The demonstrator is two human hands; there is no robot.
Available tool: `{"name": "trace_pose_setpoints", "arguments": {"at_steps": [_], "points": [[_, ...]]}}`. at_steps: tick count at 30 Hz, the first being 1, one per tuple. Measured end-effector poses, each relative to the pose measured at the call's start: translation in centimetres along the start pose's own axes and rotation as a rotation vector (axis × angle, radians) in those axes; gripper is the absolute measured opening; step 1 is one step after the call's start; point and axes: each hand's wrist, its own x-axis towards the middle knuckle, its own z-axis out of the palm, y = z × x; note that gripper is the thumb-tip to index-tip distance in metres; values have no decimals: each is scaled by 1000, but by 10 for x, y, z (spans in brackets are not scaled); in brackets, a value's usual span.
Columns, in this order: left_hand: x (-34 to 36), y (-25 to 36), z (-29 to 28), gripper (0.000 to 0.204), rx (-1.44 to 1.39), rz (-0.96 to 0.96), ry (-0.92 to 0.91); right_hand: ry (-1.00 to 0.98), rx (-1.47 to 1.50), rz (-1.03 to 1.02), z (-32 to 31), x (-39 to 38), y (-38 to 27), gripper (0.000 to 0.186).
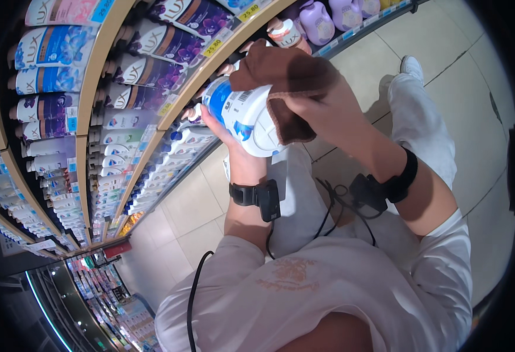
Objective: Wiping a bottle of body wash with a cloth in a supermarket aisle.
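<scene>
My left hand (237, 151) is closed around a white and blue body wash bottle (250, 114), holding it tilted in front of the shelf. Its base is turned toward me, and a barcode shows on the side. A brown cloth (284, 69) is gripped in my right hand (322, 112) and lies draped against the bottle's upper side and base edge. The cloth covers part of the bottle and hides some of my right fingers. Behind the cloth, the bottle's top end cannot be made out.
Tall shelves (96, 76) on the left carry rows of pump bottles. Purple jugs (316, 23) and a pink-labelled pump bottle (287, 34) stand on a low shelf ahead. Black cables (334, 202) hang from my wrist straps, above the tiled floor (474, 88).
</scene>
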Motion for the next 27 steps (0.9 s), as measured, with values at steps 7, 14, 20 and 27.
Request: {"name": "trace_pose_setpoints", "arguments": {"at_steps": [7, 14, 20, 27], "points": [[8, 1, -16, 83, -339, -142, -400, -100, -97, 50, -7, -2, -7, 32], [8, 3, -18, 83, -255, -118, -57, -42, 51, 76, 0, 0, 1, 33], [4, 6, -18, 80, -123, -60, 30, -93, -62, -43, 5, -2, -5, 30], [-2, 12, -15, 69, -117, 12, 252, -31, 15, -21, 24, -2, 2, 23]]}}
